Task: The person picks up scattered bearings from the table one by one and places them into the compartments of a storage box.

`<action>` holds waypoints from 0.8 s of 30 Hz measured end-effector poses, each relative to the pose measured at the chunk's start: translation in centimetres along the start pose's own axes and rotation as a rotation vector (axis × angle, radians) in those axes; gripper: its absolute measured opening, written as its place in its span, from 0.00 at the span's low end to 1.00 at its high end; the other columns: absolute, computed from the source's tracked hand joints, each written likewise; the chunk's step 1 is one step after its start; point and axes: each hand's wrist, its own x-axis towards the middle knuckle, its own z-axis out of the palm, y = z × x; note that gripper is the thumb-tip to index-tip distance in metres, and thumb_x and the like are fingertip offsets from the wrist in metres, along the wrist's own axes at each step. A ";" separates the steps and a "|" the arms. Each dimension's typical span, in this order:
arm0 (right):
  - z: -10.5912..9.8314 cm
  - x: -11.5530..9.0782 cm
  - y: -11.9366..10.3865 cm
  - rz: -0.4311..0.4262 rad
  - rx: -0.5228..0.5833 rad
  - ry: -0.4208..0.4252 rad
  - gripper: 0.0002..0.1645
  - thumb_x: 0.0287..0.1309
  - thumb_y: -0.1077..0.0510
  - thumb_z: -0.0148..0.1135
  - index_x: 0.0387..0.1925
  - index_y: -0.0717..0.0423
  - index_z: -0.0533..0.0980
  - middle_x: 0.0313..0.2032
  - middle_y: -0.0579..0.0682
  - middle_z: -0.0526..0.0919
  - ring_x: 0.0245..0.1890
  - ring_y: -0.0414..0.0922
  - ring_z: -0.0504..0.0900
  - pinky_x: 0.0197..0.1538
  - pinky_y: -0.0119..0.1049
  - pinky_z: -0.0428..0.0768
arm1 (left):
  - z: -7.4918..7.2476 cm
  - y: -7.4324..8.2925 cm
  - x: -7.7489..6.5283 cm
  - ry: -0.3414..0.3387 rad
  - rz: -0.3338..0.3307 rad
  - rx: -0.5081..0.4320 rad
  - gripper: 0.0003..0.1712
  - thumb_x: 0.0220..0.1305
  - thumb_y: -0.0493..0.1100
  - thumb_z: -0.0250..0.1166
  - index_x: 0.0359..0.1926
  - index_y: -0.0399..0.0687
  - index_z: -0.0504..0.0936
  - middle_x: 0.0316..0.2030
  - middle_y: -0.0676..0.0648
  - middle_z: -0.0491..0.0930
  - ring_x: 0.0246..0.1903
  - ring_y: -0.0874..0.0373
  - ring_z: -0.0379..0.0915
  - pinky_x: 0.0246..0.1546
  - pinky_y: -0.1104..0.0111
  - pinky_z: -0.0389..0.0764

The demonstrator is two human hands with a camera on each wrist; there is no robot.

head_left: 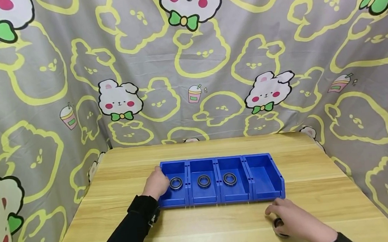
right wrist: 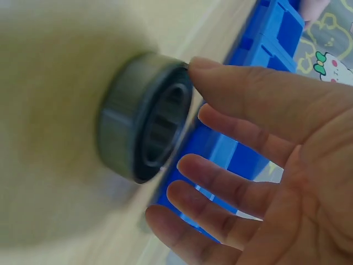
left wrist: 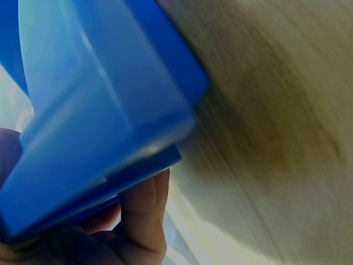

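Observation:
A row of blue plastic bins (head_left: 204,200) stands on the table. My left hand (head_left: 156,184) holds the outer side wall of the leftmost bin (left wrist: 105,116), its fingers curled beneath a blue edge in the left wrist view. One ring-shaped bearing lies in each of the three left bins: a left one (head_left: 176,183), a middle one (head_left: 204,181) and a right one (head_left: 229,179). In front of the rightmost bin, my right hand (head_left: 294,218) is at another bearing (right wrist: 118,118) on the table. The thumb tip is at its rim; the fingers are spread, not closed round it.
The wooden table (head_left: 207,229) extends around the bins. A grey curtain (head_left: 214,115) with cartoon rabbits and yellow outlines hangs behind the table and along both sides.

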 end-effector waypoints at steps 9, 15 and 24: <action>1.1 -1.0 0.4 -0.038 0.004 0.050 0.20 0.43 0.57 0.80 0.40 0.47 0.81 0.36 0.43 0.72 0.37 0.43 0.70 0.39 0.41 0.75 | 0.3 -0.2 0.1 -0.023 -0.006 -0.011 0.36 0.70 0.38 0.52 0.71 0.22 0.52 0.47 0.30 0.78 0.29 0.49 0.74 0.33 0.58 0.76; 1.3 -1.3 0.4 -0.044 0.023 0.010 0.18 0.44 0.59 0.79 0.39 0.47 0.81 0.34 0.42 0.71 0.34 0.43 0.69 0.37 0.38 0.74 | 0.3 -0.3 0.0 -0.012 -0.013 -0.013 0.35 0.69 0.38 0.53 0.70 0.22 0.54 0.46 0.30 0.78 0.31 0.49 0.75 0.36 0.55 0.78; 1.5 -1.7 0.3 -0.057 0.016 0.003 0.17 0.46 0.62 0.76 0.39 0.45 0.81 0.34 0.41 0.71 0.33 0.42 0.68 0.36 0.38 0.73 | 0.2 -0.1 -0.1 0.007 0.009 0.005 0.34 0.68 0.37 0.53 0.68 0.20 0.56 0.45 0.30 0.78 0.32 0.47 0.76 0.39 0.53 0.79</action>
